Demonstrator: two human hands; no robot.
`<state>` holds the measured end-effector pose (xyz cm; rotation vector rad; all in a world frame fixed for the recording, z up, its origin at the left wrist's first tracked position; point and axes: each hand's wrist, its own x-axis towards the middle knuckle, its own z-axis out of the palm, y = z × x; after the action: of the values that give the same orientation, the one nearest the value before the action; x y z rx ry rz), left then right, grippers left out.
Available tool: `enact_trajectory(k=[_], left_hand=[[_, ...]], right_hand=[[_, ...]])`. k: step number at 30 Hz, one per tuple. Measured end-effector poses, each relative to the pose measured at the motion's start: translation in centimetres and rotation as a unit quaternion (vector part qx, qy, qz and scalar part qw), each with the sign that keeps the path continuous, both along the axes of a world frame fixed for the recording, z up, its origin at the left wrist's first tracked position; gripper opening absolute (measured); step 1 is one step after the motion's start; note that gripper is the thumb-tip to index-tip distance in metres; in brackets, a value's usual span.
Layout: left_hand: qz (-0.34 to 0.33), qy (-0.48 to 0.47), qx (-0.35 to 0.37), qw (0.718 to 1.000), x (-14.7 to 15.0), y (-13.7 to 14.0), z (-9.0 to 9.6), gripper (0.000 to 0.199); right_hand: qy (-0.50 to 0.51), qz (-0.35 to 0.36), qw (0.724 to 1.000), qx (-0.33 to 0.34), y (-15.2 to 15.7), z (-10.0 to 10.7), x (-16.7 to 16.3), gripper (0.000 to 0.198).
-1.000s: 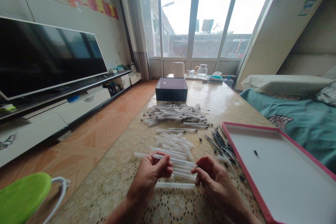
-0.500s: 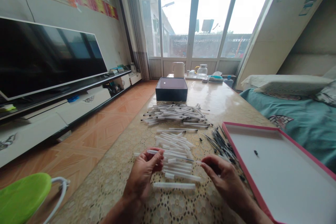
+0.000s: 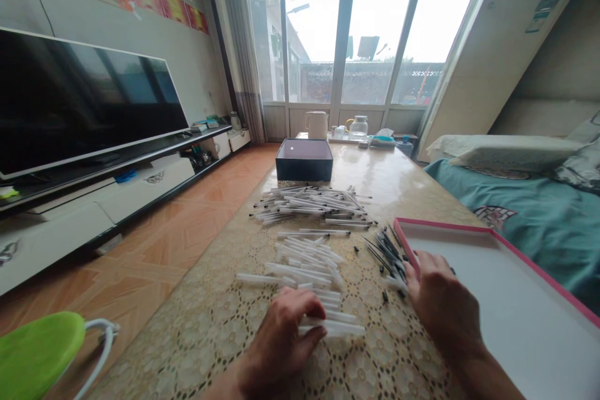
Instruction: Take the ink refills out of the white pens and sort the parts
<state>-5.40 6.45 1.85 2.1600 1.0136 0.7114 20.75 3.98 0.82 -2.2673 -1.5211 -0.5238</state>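
Note:
My left hand (image 3: 290, 334) is closed on a white translucent pen barrel (image 3: 345, 329) at the near end of a group of similar barrels (image 3: 309, 256). My right hand (image 3: 440, 290) has its fingers bent together at the left rim of a pink-edged lid (image 3: 497, 300), beside a pile of dark pen refills (image 3: 387, 250). Whatever its fingertips hold is hidden. A small black plug (image 3: 385, 296) lies on the table left of this hand, among several others. Farther back is a heap of white pens with dark tips (image 3: 319, 203).
A dark open box (image 3: 304, 169) stands behind the pens on the patterned tabletop (image 3: 206, 300). At the far end are a kettle (image 3: 317, 125), a glass jug (image 3: 359, 127) and a tissue pack (image 3: 382, 139). A green seat (image 3: 42, 350) is at lower left.
My left hand has come down and right onto the nearest barrels. My right hand has left the middle, moving right and away to the lid's rim.

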Motion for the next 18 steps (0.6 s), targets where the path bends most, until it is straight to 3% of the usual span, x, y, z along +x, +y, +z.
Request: enact_trajectory(k=[3,5,9,13,18], left_hand=[[-0.015,0.044,0.050,0.998,-0.1,0.0,-0.7,0.022],[-0.016,0.050,0.059,0.997,-0.3,0.1,-0.9,0.025],[-0.010,0.054,0.062,0.997,-0.4,0.1,-0.6,0.027],[-0.020,0.046,0.068,0.996,-0.4,0.1,-0.3,0.026],[-0.040,0.035,0.075,0.996,-0.3,0.0,-0.5,0.021]], right_hand=[[0.027,0.031,0.999,0.023,-0.2,0.7,-1.0,0.023],[0.104,0.101,0.989,0.022,-0.3,1.0,-2.2,0.019],[0.228,0.235,0.942,-0.077,-0.1,1.3,-5.7,0.014],[0.122,0.276,0.943,-0.139,2.6,1.4,-7.5,0.010],[0.039,0.267,0.954,-0.130,8.7,1.4,-7.1,0.020]])
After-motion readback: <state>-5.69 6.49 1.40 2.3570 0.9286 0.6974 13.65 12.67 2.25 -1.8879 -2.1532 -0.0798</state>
